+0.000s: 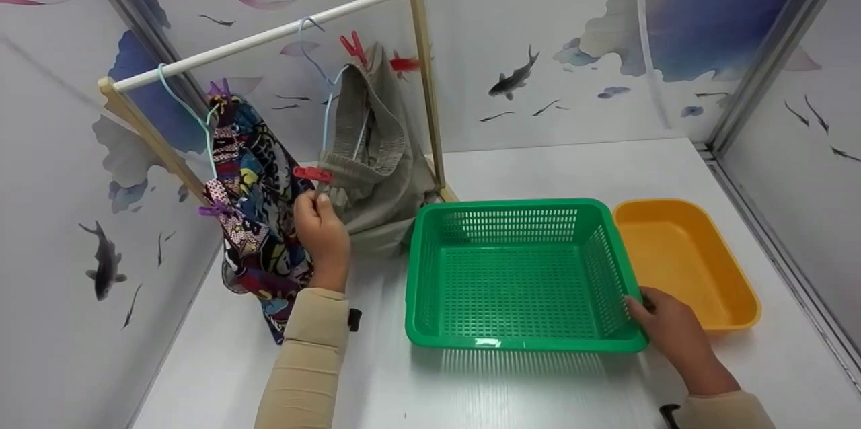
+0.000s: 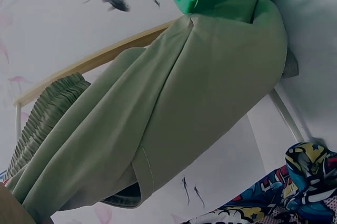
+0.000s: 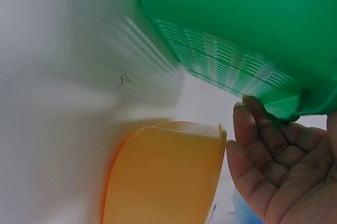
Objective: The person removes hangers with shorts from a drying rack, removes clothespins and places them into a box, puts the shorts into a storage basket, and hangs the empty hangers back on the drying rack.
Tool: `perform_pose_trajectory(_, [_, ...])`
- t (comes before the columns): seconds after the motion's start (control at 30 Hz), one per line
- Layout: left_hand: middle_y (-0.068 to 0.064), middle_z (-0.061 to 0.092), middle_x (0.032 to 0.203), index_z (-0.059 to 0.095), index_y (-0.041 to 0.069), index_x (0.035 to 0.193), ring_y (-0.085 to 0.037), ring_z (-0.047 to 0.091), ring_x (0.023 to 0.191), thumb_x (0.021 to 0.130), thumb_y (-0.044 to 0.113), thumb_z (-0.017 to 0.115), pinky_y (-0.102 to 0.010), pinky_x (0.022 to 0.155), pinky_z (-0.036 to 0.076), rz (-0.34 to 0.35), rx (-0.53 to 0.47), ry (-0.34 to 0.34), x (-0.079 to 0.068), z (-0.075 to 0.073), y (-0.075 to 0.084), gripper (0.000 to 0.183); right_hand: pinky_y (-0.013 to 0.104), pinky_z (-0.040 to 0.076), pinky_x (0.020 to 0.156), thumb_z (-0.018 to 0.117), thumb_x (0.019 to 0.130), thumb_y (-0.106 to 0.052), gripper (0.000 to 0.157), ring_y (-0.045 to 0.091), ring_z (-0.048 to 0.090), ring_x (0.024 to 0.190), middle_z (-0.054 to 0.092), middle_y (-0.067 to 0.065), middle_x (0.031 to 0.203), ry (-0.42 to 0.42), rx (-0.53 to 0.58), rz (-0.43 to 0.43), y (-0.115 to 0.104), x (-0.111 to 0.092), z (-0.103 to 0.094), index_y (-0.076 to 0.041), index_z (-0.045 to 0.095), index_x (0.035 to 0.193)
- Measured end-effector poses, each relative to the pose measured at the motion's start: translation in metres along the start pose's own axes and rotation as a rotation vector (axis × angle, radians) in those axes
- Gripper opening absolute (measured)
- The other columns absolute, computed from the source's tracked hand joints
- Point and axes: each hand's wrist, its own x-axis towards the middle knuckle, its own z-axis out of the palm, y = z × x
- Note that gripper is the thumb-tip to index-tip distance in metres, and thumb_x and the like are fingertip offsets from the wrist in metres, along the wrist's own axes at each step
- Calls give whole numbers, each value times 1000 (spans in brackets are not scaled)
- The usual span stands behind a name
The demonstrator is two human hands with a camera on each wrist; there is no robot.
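My left hand pinches the waistband edge of grey-green elastic-waist trousers, just below a red clothespin. The trousers hang from a light blue hanger, with another red clothespin higher on the waistband. In the left wrist view the cloth of the trousers fills the middle. My right hand grips the right rim of a green slotted basket, thumb on top and fingers beneath. Seen from the right wrist, the fingers lie under the rim of the tilted basket.
A yellow tray sits right of the basket. The rack's white rail stands on wooden posts. A colourful patterned garment hangs at left on a green hanger with purple clothespins. Printed walls enclose the white table.
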Motion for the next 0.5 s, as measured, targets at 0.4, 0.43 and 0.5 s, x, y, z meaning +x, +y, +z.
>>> perform_pose_trajectory(0.4, [-17,47,85,49,-4,88,-29,42,75,99,5,44,-37,69,34,78,89,-6,-3,-14,-2,15,53,48,89,44,100,-48,70,32,52,98,57,25,119,5,-11,-12,1,0,0,12,41,136])
perform_pose_trajectory(0.43, [-17,47,85,49,-4,88,-29,42,75,99,5,44,-37,69,34,89,99,-6,-4,-15,-3,15,53,47,89,44,100,-47,70,32,53,98,58,26,119,13,-17,-20,1,0,1,13,41,136])
perform_pose_trajectory(0.5, [-17,46,84,49,-4,88,-29,41,75,99,4,44,-37,69,33,115,116,2,-4,-18,-4,15,54,47,90,44,100,-46,70,33,53,98,58,27,119,25,-25,-35,1,1,1,14,41,135])
